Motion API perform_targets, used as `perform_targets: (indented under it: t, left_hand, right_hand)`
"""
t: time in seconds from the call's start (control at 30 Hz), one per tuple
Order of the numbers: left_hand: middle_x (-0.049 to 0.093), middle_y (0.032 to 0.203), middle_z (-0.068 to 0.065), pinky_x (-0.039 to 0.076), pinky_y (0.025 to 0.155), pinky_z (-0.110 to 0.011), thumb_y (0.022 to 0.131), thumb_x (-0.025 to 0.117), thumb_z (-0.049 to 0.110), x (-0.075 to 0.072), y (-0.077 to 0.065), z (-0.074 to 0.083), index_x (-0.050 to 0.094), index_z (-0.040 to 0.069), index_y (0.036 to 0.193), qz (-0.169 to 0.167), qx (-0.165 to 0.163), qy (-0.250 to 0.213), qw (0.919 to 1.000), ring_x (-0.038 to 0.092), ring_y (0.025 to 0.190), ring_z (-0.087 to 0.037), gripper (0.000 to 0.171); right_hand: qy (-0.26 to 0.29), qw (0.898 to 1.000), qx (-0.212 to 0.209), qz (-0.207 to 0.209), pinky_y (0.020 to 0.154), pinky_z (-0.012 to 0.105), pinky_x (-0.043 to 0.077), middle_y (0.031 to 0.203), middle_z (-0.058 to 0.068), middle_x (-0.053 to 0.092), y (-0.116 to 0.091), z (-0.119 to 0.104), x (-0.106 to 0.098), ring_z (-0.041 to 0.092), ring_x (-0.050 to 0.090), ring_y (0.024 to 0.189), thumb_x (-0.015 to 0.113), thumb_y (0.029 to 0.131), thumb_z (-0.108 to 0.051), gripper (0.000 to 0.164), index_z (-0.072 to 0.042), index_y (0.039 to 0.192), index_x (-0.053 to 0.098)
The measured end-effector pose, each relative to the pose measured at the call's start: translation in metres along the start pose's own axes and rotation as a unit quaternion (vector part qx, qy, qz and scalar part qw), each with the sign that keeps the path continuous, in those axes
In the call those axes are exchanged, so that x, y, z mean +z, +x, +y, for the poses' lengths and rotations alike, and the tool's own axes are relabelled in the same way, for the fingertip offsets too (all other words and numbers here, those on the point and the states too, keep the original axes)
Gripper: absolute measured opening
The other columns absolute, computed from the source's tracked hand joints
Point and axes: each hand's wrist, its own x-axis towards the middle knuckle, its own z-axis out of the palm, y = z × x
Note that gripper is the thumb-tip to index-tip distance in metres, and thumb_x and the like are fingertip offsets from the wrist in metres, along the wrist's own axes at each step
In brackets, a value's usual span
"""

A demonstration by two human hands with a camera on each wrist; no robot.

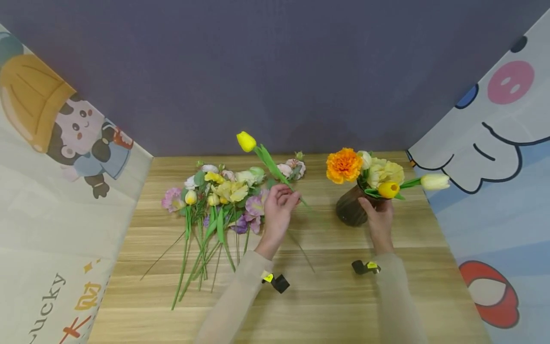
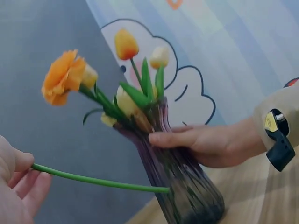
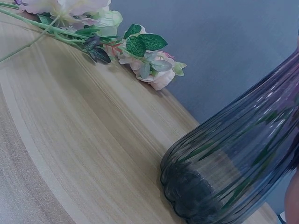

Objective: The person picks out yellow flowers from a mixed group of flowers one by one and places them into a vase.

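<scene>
Between thumb and fingers, my left hand [image 1: 280, 210] pinches the green stem of a yellow tulip [image 1: 247, 142], whose bloom points up and to the left. The stem [image 2: 107, 182] reaches toward the vase and overlaps its lower body in the left wrist view. My right hand [image 1: 379, 220] grips the dark ribbed glass vase [image 1: 351, 206] near its neck and holds it tilted. In the vase stand an orange carnation-like flower [image 1: 343, 166], a pale yellow ruffled flower [image 1: 385, 173], an orange-yellow tulip [image 1: 388, 190] and a white tulip [image 1: 435, 181]. Green stems show through the glass [image 3: 224, 168].
A pile of artificial flowers [image 1: 227, 191] lies on the wooden table [image 1: 318, 296] at left, stems toward the front. Pale pink roses [image 1: 296, 168] lie near the back edge. A grey panel [image 1: 275, 76] closes the back; printed cloths [image 1: 494, 191] hang at both sides.
</scene>
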Motion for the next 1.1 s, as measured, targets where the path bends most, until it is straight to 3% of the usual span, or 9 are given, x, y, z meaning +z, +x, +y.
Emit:
perform_targets:
  t: [0.2, 0.43, 0.67, 0.87, 0.93, 1.1]
  left_hand:
    - [0.066, 0.098, -0.019, 0.063, 0.083, -0.029, 0.092, 0.069, -0.01, 0.018, -0.003, 0.023, 0.053, -0.019, 0.109, -0.006, 0.095, -0.009, 0.9954, 0.067, 0.085, -0.008, 0.026]
    - [0.06, 0.103, -0.038, 0.063, 0.085, -0.029, 0.091, 0.066, -0.017, 0.037, 0.0, 0.045, 0.05, -0.02, 0.105, -0.039, 0.164, -0.055, 0.9841, 0.066, 0.093, -0.011, 0.021]
    - [0.06, 0.102, -0.042, 0.064, 0.085, -0.035, 0.091, 0.065, -0.017, 0.053, 0.004, 0.055, 0.05, -0.02, 0.102, -0.066, 0.199, -0.062, 0.9758, 0.068, 0.092, -0.008, 0.019]
    - [0.06, 0.103, -0.043, 0.064, 0.086, -0.035, 0.091, 0.064, -0.019, 0.06, 0.006, 0.053, 0.051, -0.021, 0.103, -0.076, 0.206, -0.06, 0.9737, 0.068, 0.092, -0.006, 0.018]
    - [0.061, 0.103, -0.043, 0.064, 0.087, -0.037, 0.09, 0.064, -0.018, 0.062, 0.006, 0.051, 0.052, -0.021, 0.102, -0.078, 0.203, -0.057, 0.9744, 0.07, 0.092, -0.012, 0.017]
    - [0.062, 0.102, -0.042, 0.063, 0.087, -0.048, 0.093, 0.064, -0.015, 0.068, 0.007, 0.045, 0.054, -0.021, 0.1, -0.091, 0.198, -0.043, 0.975, 0.069, 0.091, -0.05, 0.013]
  right_hand:
    - [0.003, 1.0, 0.003, 0.0, 0.079, 0.016, 0.049, 0.108, -0.008, 0.062, 0.002, 0.004, -0.001, 0.01, 0.053, 0.094, 0.071, 0.095, 0.001, 0.042, -0.018, 0.13, 0.058]
    - [0.016, 1.0, 0.018, 0.004, 0.086, 0.018, 0.048, 0.121, -0.005, 0.062, 0.01, 0.025, -0.007, 0.011, 0.053, 0.104, 0.071, 0.094, 0.002, 0.05, -0.016, 0.137, 0.055]
    - [0.024, 1.0, -0.002, 0.011, 0.078, 0.018, 0.048, 0.106, -0.004, 0.062, 0.011, 0.029, -0.006, 0.011, 0.053, 0.093, 0.073, 0.093, 0.002, 0.042, -0.017, 0.127, 0.059]
    - [0.032, 0.999, -0.006, 0.011, 0.074, 0.017, 0.048, 0.102, -0.005, 0.062, 0.01, 0.029, -0.006, 0.01, 0.052, 0.089, 0.073, 0.093, 0.003, 0.04, -0.018, 0.124, 0.06]
    - [0.03, 0.999, -0.005, 0.011, 0.074, 0.017, 0.048, 0.103, -0.004, 0.062, 0.009, 0.028, -0.005, 0.01, 0.052, 0.09, 0.073, 0.093, 0.003, 0.041, -0.018, 0.125, 0.06]
    - [0.025, 1.0, 0.001, 0.016, 0.075, 0.017, 0.048, 0.104, -0.005, 0.062, 0.01, 0.029, -0.006, 0.01, 0.052, 0.091, 0.072, 0.093, 0.004, 0.043, -0.02, 0.126, 0.06]
